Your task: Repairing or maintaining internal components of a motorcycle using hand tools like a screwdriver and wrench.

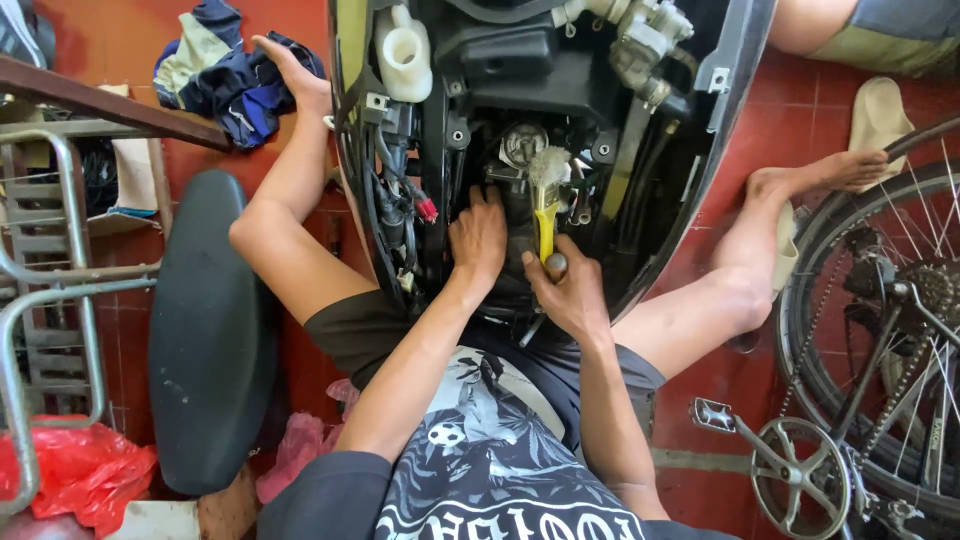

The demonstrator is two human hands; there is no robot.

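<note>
The left hand (478,238) lies open, fingertips hidden in the dark engine bay (520,150). The right hand (567,290) grips a yellow brush (546,215), bristles against the engine. A white reservoir (405,52) stands above; its contents are unclear.

I see no labels, signs or screens here. The only wrappings are a crumpled red plastic bag (75,470) at my far left, under the metal rack (40,270), and a pink plastic bag (300,450) beside my left thigh.
</note>
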